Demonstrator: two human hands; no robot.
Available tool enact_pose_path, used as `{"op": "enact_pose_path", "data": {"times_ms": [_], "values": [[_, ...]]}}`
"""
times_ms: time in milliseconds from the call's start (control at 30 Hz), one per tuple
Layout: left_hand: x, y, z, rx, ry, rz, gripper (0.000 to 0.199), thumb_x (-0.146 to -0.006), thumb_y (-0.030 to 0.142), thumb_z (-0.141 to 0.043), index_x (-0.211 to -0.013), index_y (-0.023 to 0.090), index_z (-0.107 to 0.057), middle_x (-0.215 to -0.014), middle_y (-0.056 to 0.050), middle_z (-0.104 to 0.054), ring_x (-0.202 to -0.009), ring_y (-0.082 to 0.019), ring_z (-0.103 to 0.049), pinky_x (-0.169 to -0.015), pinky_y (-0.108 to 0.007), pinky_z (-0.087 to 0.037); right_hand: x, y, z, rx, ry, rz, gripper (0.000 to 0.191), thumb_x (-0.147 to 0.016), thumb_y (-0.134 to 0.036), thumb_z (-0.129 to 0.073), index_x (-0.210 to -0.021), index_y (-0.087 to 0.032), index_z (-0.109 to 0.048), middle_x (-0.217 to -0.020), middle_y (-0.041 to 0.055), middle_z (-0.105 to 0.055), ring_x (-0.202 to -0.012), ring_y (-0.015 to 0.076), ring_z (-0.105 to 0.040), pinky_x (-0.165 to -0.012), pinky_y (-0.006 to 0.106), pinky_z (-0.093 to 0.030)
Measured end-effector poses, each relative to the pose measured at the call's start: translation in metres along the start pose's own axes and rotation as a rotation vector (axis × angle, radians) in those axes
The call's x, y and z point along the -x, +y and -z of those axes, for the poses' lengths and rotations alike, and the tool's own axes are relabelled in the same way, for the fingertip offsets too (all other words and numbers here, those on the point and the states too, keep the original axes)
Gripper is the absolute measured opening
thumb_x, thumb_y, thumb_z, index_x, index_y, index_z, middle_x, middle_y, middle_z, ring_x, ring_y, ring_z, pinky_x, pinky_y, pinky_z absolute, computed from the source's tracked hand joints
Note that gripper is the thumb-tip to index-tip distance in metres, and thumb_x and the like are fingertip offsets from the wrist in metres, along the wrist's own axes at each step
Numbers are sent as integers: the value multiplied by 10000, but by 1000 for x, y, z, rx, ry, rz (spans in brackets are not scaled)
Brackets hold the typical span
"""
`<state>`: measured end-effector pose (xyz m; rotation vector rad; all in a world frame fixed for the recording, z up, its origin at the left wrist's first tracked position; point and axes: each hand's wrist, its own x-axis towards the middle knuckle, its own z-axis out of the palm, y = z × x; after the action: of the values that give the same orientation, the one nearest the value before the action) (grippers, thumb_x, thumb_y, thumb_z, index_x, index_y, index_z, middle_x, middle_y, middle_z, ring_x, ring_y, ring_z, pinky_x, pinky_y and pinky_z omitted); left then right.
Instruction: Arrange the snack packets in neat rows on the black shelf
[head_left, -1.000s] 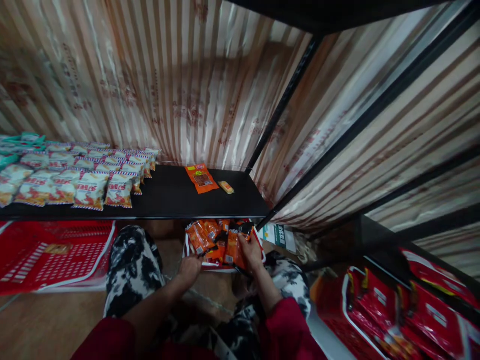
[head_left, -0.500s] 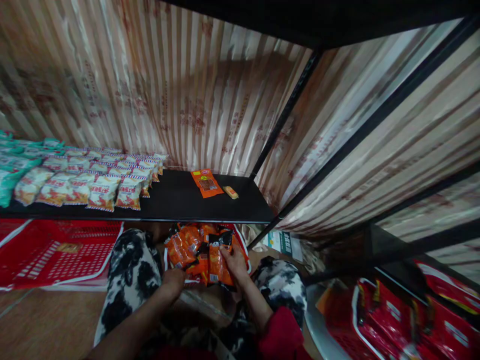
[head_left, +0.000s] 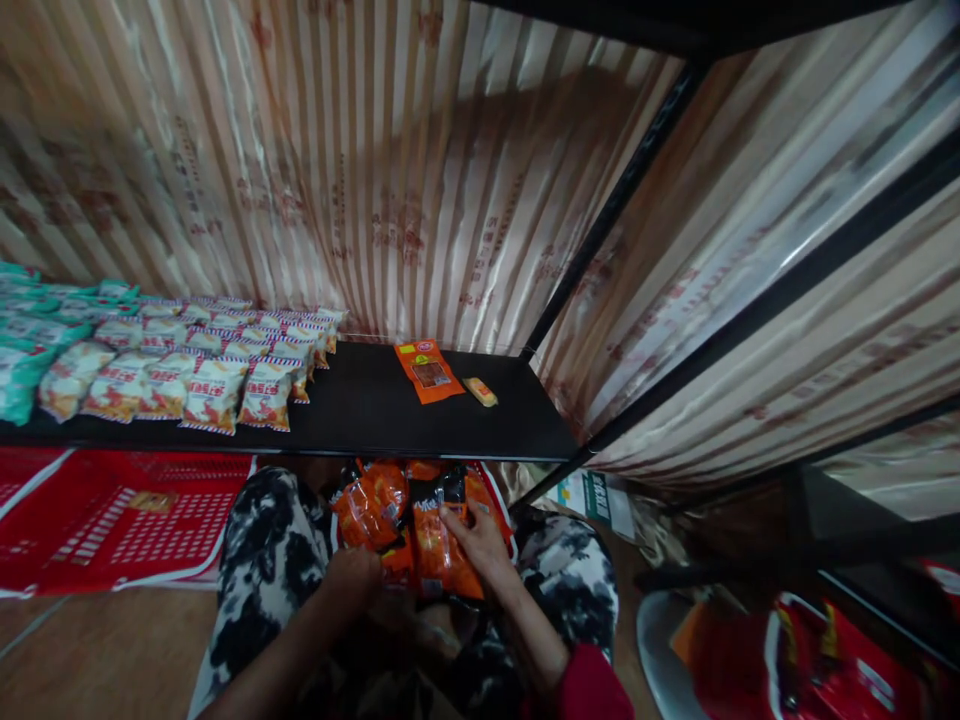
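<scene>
An orange packet (head_left: 435, 548) is held between the thumb and fingers of the right hand (head_left: 482, 541), over the red basket (head_left: 504, 503) below the shelf (head_left: 352, 400). The left hand (head_left: 355, 577) is curled, near left; its grip cannot be told.

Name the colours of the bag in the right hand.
The bag is mostly orange, with a black top; the head view shows it best.

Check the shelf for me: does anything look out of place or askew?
Yes, two things: a flat orange packet and a small yellow packet lie slanted toward the right end of the black shelf, apart from the rows of white bags. No spill shows there.
</scene>
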<state>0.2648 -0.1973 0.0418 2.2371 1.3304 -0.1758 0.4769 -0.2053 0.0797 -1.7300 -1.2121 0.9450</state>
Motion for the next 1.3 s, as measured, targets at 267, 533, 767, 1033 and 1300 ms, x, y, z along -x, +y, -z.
{"op": "enact_pose_path", "data": {"times_ms": [267, 533, 767, 1033, 1300], "values": [[-7, -2, 40, 521, 79, -119, 332, -799, 428, -453, -594, 185, -551, -612, -29, -607, -639, -169, -566, -613, -249, -393, -20, -53, -8, -217, -124, 37, 432, -648, -548, -674, -879, -183, -658, -806, 45, -699, -799, 234, -636, -708, 310, -482], [-13, -1, 58, 1568, 306, 188, 457, -655, 573, -648, -876, 173, -632, -880, -97, -677, -883, -238, -622, -747, -331, -489, -27, -58, -34, -469, -149, -43, 460, -650, -592, -657, -909, -212, -632, -884, 38, -700, -880, 234, -642, -758, 318, -491], [-10, 28, 81, 1747, 314, 127, 484, -678, 527, -675, -1025, 197, -603, -1058, -102, -665, -979, -258, -627, -832, -373, -487, -21, -68, -43, -578, -248, -85, 414, -622, -550, -708, -873, -231, -625, -865, 31, -696, -827, 237, -655, -724, 336, -506], [-24, 57, 83, 1841, 374, 114, 479, -665, 518, -699, -992, 178, -620, -971, -99, -694, -906, -237, -658, -842, -357, -490, -20, -67, -26, -505, -245, 26, 378, -723, -534, -630, -925, -215, -620, -910, 18, -694, -876, 203, -641, -823, 311, -473], [-42, 60, 92, 1818, 470, 213, 476, -654, 549, -684, -924, 159, -635, -797, -85, -702, -771, -234, -676, -715, -337, -518, -29, -70, -25, -486, -216, 1, 440, -730, -556, -594, -1061, -265, -589, -1021, 30, -682, -961, 225, -633, -867, 340, -475]]}}
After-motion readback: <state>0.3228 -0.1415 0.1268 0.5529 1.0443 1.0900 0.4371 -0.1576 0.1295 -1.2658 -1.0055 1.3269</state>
